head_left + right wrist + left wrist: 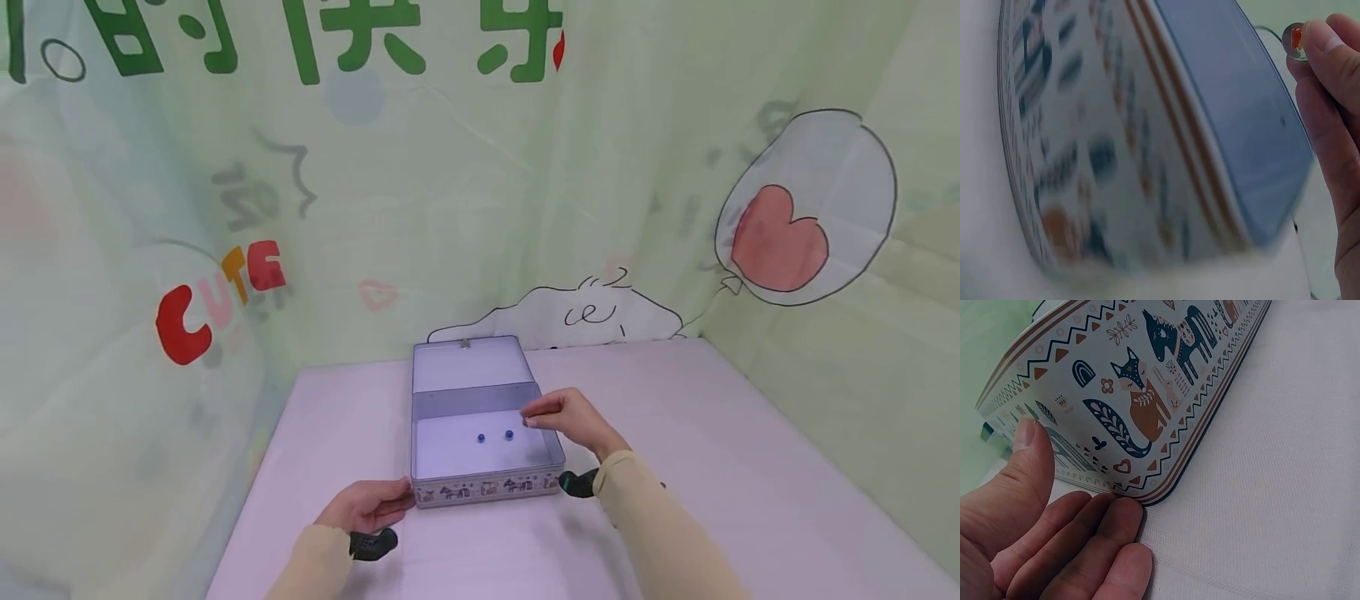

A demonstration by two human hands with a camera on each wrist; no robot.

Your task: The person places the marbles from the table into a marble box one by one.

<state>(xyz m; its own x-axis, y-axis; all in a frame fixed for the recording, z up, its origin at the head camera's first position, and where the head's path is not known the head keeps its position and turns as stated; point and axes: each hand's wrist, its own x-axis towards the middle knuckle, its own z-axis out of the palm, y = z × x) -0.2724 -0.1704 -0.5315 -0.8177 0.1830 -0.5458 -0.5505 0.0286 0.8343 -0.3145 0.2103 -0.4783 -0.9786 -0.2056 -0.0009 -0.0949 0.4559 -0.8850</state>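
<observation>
An open tin box (487,487) with an animal-patterned outer wall (1141,394) stands on the pale table, its lid leaning back. Two blue marbles (481,437) (509,435) lie on its white floor. My left hand (371,504) rests at the box's front left corner, thumb (1032,456) against the wall and fingers (1094,537) straight on the table by the corner. My right hand (558,414) hovers over the box's right side, pinching a clear marble with an orange-red core (1296,40) in its fingertips. The right wrist view shows the box's side (1104,156) blurred.
The pale tabletop (712,467) is fenced by green printed cloth walls (480,208) at the back and both sides. Black wrist straps (372,543) (577,482) sit at both sleeves.
</observation>
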